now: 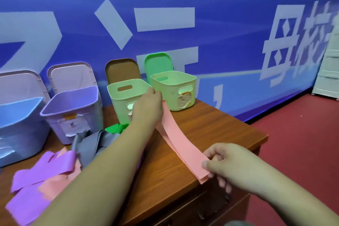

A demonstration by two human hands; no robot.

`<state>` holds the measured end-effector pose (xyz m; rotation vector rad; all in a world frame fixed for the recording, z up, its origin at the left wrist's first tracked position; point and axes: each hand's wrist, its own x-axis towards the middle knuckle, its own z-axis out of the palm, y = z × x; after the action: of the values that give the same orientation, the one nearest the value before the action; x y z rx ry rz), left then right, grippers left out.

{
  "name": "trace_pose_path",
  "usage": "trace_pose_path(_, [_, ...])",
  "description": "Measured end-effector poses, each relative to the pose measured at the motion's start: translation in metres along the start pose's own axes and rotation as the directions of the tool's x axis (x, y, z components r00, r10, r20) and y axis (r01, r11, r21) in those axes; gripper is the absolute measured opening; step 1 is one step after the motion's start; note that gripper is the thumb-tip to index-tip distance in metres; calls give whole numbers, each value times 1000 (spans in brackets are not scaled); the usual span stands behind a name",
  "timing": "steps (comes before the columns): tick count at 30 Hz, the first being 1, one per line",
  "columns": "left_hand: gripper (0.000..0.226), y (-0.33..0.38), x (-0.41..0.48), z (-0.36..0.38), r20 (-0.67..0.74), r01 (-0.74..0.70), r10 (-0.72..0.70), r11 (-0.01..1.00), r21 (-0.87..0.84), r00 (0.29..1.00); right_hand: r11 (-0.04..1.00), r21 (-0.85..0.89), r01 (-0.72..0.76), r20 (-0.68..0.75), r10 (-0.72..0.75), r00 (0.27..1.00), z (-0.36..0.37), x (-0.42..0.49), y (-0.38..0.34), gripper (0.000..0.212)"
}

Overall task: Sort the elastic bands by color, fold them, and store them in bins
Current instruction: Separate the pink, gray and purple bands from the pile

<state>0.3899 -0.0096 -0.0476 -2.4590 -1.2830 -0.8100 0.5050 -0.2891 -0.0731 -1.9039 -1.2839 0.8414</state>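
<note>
- While the pink band is held out between both hands, the far left of the counter is taken up by a blue bin and a purple bin, each with its lid tipped back against the wall
- In front of these a loose heap of purple bands is spread, with pink strips partly buried under it; grey bands and a green band are piled just beside it, toward the middle
- Further right two pale green bins are set: the brown-lidded bin just behind the left hand, the green-lidded bin beside it
- The far end of the pink band is held by the left hand, fingers curled over it; the exact grip is hidden by the back of the hand
- The near end is pinched by the right hand between thumb and curled fingers, at the counter's front edge
- The band is judged light, thin, limp and stretchy; it bows gently between the hands, so it is best taken at its two ends and kept lightly taut while they are brought together for a fold
- Bare wood is left under and right of the band for folding, but the front and right edges are close, and a released end could slip off toward the red floor
</note>
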Motion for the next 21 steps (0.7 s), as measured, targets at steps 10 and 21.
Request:
trace_pose_path(10, [13, -5, -23, 32, 146, -10, -5, 995, 104, 989, 999, -33, -19, 33, 20, 999, 1, 3, 2, 12])
trace_pose_path(21, [17, -12, -27, 47, 213, -32, 5, 992, 123, 977, 870, -490, -55, -148, -21, 989, 7, -6, -3, 46])
